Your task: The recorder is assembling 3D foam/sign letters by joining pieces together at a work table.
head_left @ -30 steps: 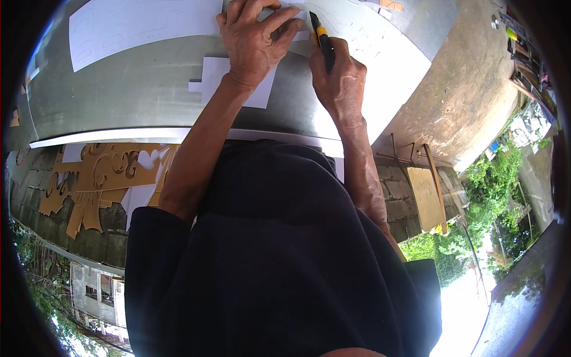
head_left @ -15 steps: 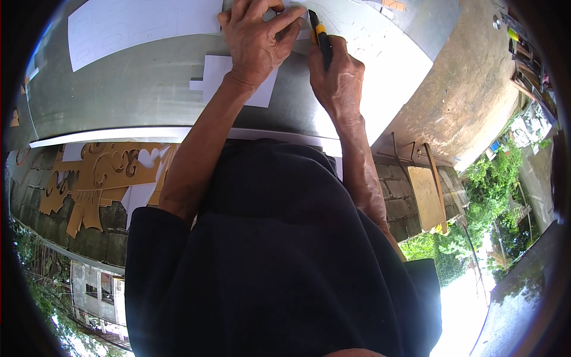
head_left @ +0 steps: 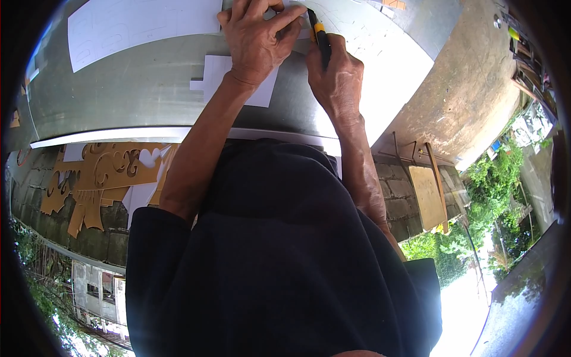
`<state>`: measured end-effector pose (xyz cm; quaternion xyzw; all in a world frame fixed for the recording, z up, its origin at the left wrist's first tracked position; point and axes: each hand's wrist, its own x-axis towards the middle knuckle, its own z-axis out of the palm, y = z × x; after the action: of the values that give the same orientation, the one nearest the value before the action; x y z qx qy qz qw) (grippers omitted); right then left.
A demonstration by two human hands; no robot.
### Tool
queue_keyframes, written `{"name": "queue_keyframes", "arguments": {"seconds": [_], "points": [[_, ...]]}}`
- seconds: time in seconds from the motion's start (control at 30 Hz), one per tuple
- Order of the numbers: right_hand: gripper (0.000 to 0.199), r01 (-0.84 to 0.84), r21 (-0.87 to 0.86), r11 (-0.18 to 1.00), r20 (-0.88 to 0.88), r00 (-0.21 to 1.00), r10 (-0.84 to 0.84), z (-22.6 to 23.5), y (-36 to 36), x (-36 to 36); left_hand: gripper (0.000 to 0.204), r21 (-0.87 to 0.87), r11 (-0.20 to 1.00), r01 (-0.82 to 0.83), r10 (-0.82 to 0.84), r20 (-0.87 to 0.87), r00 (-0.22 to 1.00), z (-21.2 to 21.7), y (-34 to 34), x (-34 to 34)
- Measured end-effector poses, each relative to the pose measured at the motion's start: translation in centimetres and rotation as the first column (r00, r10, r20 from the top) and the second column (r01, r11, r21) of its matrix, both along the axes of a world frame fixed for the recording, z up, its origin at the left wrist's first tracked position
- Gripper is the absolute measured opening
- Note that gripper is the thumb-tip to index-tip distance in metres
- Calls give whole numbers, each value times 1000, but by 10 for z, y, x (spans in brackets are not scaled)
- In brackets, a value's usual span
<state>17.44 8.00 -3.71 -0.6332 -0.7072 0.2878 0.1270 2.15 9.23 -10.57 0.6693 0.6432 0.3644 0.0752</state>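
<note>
The white sheet [head_left: 357, 27], thin, light and probably prone to sliding, lies under the flat spread fingers of the left hand [head_left: 256, 35], while the right hand [head_left: 336, 77] pinches a yellow-and-black utility knife [head_left: 319, 37] against it.

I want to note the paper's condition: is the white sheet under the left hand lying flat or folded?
Flat: the white sheet lies spread on the grey table, pressed by the left hand; the right hand holds a utility knife.

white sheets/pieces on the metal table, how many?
3. A large white sheet at the far left, a small white piece under the left hand, and a sheet by the right hand holding the knife. More may be hidden.
</note>
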Motion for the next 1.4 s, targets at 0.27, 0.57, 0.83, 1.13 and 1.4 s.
{"name": "queue_keyframes", "arguments": {"seconds": [0.27,0.57,0.83,1.13,1.4], "points": [[17,8,-6,1000,-3,1000,-8,-1,0,-2,27,-2,1000,3,-3,-11,1000,-1,0,-1],[16,-4,12,1000,5,1000,4,-3,0,-3,26,-44,999,32,-28,92,995,17,5,-1],[16,5,10,1000,16,1000,-5,-2,-1,-5,27,46,999,-24,22,50,999,-9,1,-1],[17,-3,-32,999,133,991,8,8,2,-13,20,84,996,-34,28,74,997,-11,2,0],[17,26,-63,998,131,991,-17,12,6,-16,19,78,996,-47,39,100,994,-10,2,1]]}}
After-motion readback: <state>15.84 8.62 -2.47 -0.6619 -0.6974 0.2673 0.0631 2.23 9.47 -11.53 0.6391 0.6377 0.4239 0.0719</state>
